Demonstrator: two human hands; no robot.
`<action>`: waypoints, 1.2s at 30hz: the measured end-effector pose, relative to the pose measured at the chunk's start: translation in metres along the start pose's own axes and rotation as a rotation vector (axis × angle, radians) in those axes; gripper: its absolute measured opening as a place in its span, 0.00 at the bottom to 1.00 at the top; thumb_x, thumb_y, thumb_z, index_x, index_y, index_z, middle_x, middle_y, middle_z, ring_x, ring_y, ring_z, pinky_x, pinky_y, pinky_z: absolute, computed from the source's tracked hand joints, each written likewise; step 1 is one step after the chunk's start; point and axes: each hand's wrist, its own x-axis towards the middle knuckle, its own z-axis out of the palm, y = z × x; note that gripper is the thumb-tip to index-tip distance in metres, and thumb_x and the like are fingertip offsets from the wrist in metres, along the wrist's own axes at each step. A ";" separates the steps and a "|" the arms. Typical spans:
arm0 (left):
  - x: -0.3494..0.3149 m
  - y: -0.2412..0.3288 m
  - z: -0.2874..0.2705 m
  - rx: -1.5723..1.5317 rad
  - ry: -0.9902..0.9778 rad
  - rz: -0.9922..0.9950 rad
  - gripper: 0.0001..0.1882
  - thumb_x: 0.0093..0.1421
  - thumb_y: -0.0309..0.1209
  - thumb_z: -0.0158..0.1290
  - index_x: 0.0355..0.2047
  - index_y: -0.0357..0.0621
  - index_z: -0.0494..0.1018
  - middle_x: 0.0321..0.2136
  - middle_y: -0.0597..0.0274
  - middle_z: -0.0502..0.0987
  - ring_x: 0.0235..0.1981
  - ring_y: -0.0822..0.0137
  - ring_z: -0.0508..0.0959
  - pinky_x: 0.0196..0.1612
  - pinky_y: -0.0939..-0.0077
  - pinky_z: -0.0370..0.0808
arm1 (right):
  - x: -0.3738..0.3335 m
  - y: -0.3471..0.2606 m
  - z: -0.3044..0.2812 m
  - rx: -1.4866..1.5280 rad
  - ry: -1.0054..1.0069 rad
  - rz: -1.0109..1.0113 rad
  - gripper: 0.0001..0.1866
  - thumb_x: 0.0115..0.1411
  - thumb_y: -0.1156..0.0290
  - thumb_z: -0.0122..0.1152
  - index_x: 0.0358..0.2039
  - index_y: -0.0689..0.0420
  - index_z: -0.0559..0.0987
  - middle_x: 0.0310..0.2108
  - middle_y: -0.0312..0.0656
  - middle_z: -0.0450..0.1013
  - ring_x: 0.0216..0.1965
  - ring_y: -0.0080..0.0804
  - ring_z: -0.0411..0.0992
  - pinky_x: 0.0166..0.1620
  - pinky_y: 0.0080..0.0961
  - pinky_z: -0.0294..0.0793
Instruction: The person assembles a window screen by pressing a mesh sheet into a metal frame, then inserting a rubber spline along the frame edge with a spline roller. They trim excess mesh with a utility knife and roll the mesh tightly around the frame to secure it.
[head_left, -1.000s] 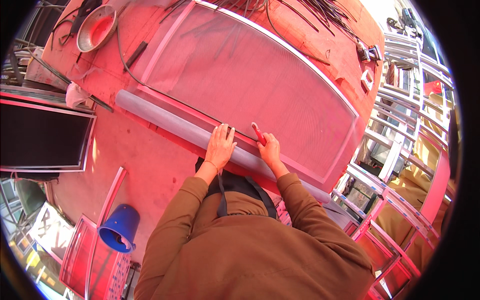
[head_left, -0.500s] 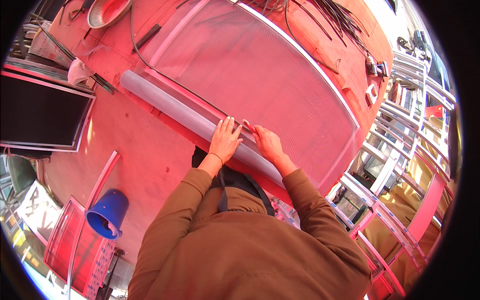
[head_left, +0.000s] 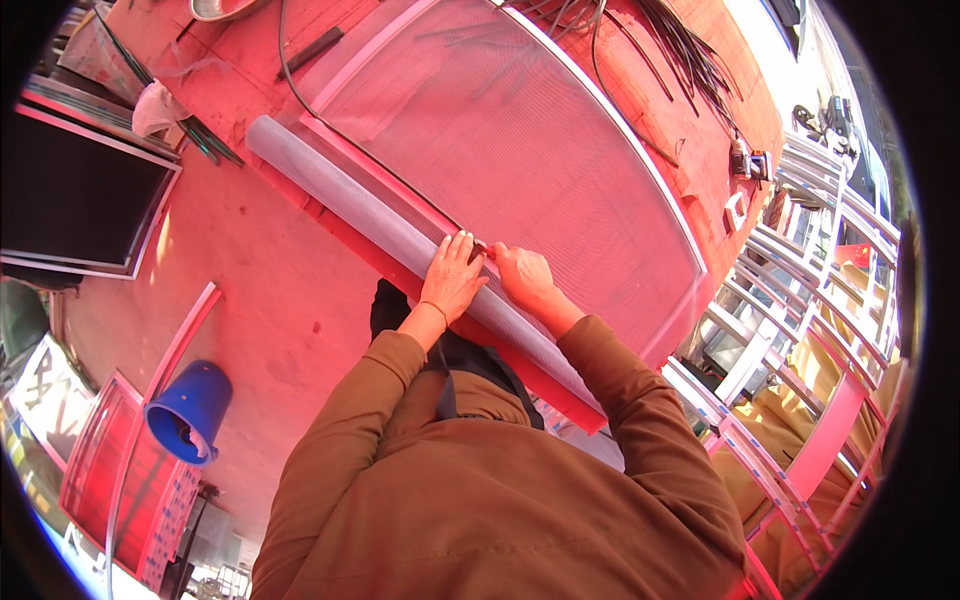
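A framed sheet of grey insect mesh [head_left: 540, 150] lies on a red tabletop, with a rolled-up length of mesh [head_left: 335, 185] along its near side. My left hand [head_left: 452, 278] rests flat over the near rail, fingers stretched out beside a thin black spline cord [head_left: 375, 175] that runs along it. Just right of those fingertips, my right hand [head_left: 526, 280] is closed around a small red-handled spline roller [head_left: 487, 250]. Most of the roller is hidden by the hand; its tip meets the rail by the cord.
Loose black cords [head_left: 690, 55] lie at the table's far right, near a small hand-held device [head_left: 750, 163] and a white corner piece [head_left: 737, 211]. A dark bar [head_left: 310, 53] is at far left. On the floor stands a blue bucket [head_left: 200, 400]. White frames [head_left: 790, 310] are stacked at right.
My right hand has shifted slightly left with the roller, closer to my left fingers, and its head is now less visible. The view has moved a little; the left hand keeps its place.
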 end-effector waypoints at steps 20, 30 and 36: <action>0.001 -0.076 -0.043 0.070 0.069 -0.169 0.32 0.70 0.45 0.60 0.71 0.50 0.72 0.77 0.45 0.61 0.79 0.49 0.59 0.81 0.43 0.51 | 0.063 -0.052 -0.049 -0.329 -0.381 -0.065 0.12 0.69 0.67 0.61 0.41 0.59 0.89 0.37 0.58 0.85 0.42 0.58 0.86 0.44 0.53 0.85; 0.000 -0.086 -0.034 0.053 0.040 -0.168 0.28 0.69 0.49 0.61 0.67 0.57 0.77 0.78 0.43 0.60 0.79 0.47 0.59 0.81 0.42 0.48 | 0.083 -0.061 -0.052 -0.072 -0.066 -0.118 0.12 0.70 0.70 0.54 0.48 0.58 0.82 0.33 0.58 0.83 0.37 0.63 0.83 0.40 0.58 0.81; 0.011 -0.086 -0.030 0.032 0.030 -0.187 0.30 0.66 0.51 0.63 0.66 0.57 0.78 0.77 0.43 0.61 0.79 0.47 0.59 0.81 0.42 0.49 | 0.102 -0.074 -0.043 -0.082 -0.109 -0.043 0.12 0.70 0.68 0.61 0.50 0.57 0.82 0.35 0.58 0.83 0.40 0.64 0.82 0.42 0.57 0.80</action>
